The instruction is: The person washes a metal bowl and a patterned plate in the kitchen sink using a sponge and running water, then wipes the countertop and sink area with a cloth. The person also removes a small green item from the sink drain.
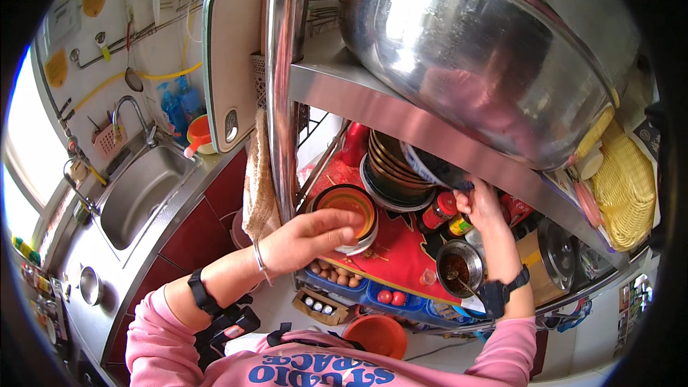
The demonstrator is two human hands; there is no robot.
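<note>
My left hand (317, 236) reaches over the near side of a round bowl (372, 201) with a dark rim and an orange inside. Its thumb and fingers are a little apart with nothing between them; whether they touch the rim is unclear. My right hand (481, 201) is under the steel shelf edge, its fingers closed at the rim of a tilted blue-and-white bowl (422, 165) with a dark inside. The shelf hides part of that bowl. Beside it stands a stack of brown bowls (384, 164). Both sit above a red patterned cloth (400, 247).
A big steel basin (457, 64) rests on the steel shelf (376, 99) overhead. Near my right forearm are a red-capped jar (438, 212) and a metal bowl of chili sauce with a spoon (457, 269). An upright post (282, 91) stands left, with a sink (142, 188) beyond.
</note>
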